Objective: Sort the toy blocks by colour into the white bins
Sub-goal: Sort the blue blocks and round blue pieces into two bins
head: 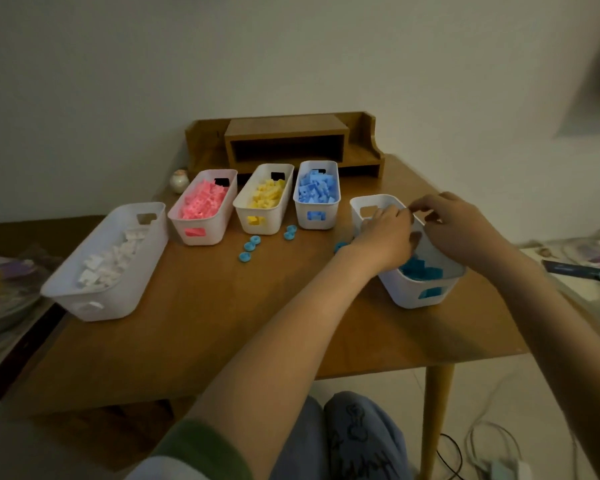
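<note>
Five white bins stand on the wooden table (pixel 205 327). From the left they hold white blocks (pixel 108 261), pink blocks (pixel 203 202), yellow blocks (pixel 265 197), light blue blocks (pixel 316 188) and, at the right, darker blue blocks (pixel 421 270). Both hands hover over the rightmost bin (pixel 416 299). My left hand (pixel 385 237) and my right hand (pixel 465 226) have curled fingers whose tips meet above the bin's far half. What lies between them is hidden. Loose round blue pieces (pixel 253 241) lie in front of the yellow and light blue bins, and one (pixel 340 245) by my left wrist.
A wooden desk shelf (pixel 284 143) stands at the table's back, against the wall. A small ceramic jar (pixel 179 181) sits behind the pink bin. Cluttered surfaces flank the table on the left (pixel 0 289) and right (pixel 575 265). Cables (pixel 482 445) lie on the floor.
</note>
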{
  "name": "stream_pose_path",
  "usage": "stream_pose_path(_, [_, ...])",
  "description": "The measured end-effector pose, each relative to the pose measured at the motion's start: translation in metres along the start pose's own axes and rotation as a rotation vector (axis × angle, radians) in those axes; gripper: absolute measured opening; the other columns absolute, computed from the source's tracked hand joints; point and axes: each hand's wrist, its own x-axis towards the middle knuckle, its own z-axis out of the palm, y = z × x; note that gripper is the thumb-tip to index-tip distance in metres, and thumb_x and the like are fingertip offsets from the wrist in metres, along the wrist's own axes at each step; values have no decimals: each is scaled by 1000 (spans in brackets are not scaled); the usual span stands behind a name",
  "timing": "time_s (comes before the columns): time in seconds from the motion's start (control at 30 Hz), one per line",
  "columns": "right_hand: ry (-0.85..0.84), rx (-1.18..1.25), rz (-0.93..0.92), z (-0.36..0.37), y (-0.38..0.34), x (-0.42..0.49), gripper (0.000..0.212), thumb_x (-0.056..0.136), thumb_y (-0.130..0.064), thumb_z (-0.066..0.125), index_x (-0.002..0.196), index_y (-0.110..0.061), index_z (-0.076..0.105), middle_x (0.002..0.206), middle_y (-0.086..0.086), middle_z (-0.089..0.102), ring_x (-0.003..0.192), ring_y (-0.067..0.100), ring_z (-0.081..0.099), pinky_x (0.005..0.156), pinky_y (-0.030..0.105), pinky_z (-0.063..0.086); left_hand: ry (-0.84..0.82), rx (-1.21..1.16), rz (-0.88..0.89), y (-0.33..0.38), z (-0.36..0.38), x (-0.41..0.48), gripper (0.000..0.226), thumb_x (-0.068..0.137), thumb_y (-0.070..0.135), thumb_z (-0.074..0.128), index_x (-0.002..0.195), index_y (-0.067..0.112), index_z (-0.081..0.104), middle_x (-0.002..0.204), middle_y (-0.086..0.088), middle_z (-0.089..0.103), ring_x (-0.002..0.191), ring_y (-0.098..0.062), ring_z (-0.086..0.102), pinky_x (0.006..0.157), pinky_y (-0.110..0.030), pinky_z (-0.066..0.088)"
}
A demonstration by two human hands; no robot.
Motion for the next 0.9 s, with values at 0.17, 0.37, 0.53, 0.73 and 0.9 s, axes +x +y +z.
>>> stream_pose_path(0.17, [130,26,-175,13,-45,-8,43,90,-6,45,131,-18,46,132,6,45,123,22,39,96,29,33,318,18,-92,-36,-13,-17,43,92,16,53,134,14,41,137,-6,39,126,-23,37,100,-36,35])
stream_pose_path(0.37, [-103,128,-307,64,-105,-12,49,92,-14,48,140,-19,35,144,1,35,132,19,31,104,31,32,153,219,-520,-136,-17,-51,43,96,21,42,138,17,33,144,-12,26,133,-31,23,106,-45,25])
stream_pose_path(0.53, [-291,2,-106,127,-107,34,52,96,-26,45,143,-11,28,146,11,30,133,30,31,107,40,31,108,326,-527,-184,-22,-72,47,98,40,36,137,14,37,141,-13,31,127,-29,31,105,-40,28])
stream_pose_path(0.73, [-81,-131,-130,160,-108,56,45,97,-35,37,135,-12,38,131,16,37,120,31,38,97,42,38,180,268,-374,-194,-13,-72,39,99,32,35,132,11,39,134,-12,39,120,-29,38,98,-38,33])
stream_pose_path(0.9, [-5,-284,-159,174,-105,60,37,96,-37,38,123,-14,48,131,13,34,121,31,34,93,42,38,219,298,-358,-195,-11,-71,33,100,34,33,123,11,41,117,-13,58,99,-32,57,65,-35,35])
